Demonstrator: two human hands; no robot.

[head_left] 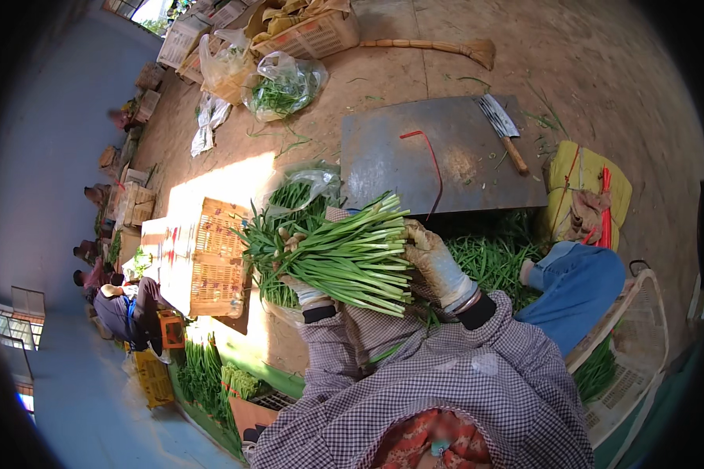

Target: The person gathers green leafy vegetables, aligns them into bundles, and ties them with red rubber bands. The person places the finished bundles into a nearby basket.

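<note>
A thick bunch of garlic chives (344, 262) lies across my lap, green leaves to the left and pale stem ends to the right. My left hand (296, 270), in a worn light glove, is closed around the leafy part from the left. At the pale ends, my right hand (438, 266) has its gloved fingers curled against the stems, partly hidden behind them. Beyond the bunch stands a low metal board (399, 160), with a red tie strip (432, 164) and a cleaver (504, 133) on top. Loose chives (485, 262) lie beneath the board's near edge.
Left stands an orange plastic crate (217, 258) in sunlight. Yellow wrapped bundle (587, 191) and red strips (605, 203) sit right. Bagged greens (285, 90) and a broom (446, 51) lie farther off. A white basket (633, 367) is at my right; other people work along the left wall.
</note>
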